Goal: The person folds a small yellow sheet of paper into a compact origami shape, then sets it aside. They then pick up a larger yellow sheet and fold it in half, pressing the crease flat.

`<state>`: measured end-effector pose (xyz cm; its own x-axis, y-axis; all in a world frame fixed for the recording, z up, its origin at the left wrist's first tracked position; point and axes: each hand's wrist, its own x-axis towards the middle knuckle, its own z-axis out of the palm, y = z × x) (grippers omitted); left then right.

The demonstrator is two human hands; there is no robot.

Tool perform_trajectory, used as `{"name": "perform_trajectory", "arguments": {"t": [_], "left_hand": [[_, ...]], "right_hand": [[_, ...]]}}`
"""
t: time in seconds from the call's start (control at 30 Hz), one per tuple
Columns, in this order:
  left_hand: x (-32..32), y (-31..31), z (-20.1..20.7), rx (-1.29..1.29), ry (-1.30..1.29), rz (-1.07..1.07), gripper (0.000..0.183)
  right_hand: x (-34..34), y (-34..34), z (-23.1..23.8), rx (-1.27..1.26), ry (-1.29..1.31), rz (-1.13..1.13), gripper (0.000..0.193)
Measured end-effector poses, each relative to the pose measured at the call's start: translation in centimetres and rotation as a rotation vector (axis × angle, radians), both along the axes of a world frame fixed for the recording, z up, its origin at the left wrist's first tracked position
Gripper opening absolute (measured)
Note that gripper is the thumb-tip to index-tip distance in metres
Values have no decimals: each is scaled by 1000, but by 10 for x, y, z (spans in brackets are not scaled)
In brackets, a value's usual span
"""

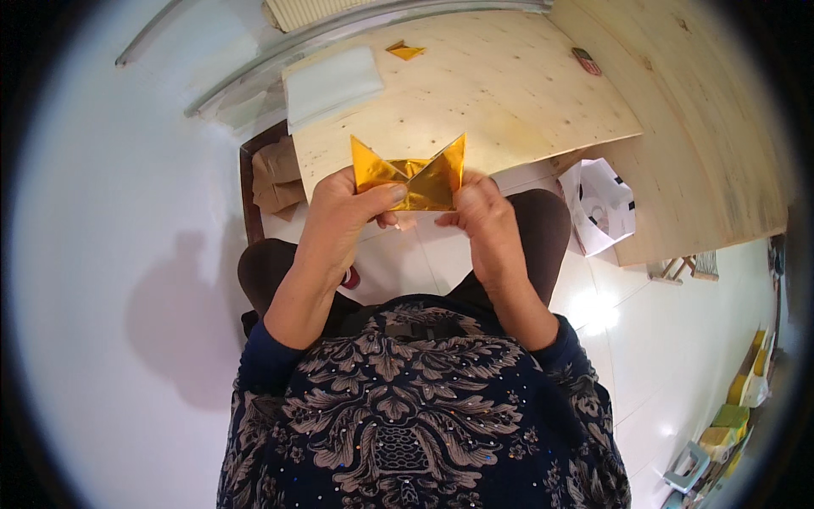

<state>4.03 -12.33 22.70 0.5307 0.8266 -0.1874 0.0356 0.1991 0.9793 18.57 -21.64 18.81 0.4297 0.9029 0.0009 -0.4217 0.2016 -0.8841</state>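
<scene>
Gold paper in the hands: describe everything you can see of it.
The gold paper is shiny and foil-like, folded, with creases catching the light. Two sharp points rise at its left and right ends, with a V-shaped dip between them; its lower edge runs roughly straight. It is held up in front of the person, above the knees. The left hand grips its left end, thumb across the front; the right hand pinches its lower right end.

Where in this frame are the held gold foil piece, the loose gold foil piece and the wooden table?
Held gold foil piece (435,185): head view, right flap.
Loose gold foil piece (407,53): head view, its shiny face.
Wooden table (500,93): head view, bare top.
</scene>
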Motion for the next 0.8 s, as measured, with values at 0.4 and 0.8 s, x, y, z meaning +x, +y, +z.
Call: {"name": "perform_trajectory", "arguments": {"t": [0.4, 0.8], "left_hand": [[-4, 27, -16, 103, -32, 95, 20], [6, 61, -39, 43, -82, 127, 18]], "right_hand": [[-6, 7, -21, -184, 86, 81, 22], [-1, 34, -35, -276, 100, 93, 24]]}}
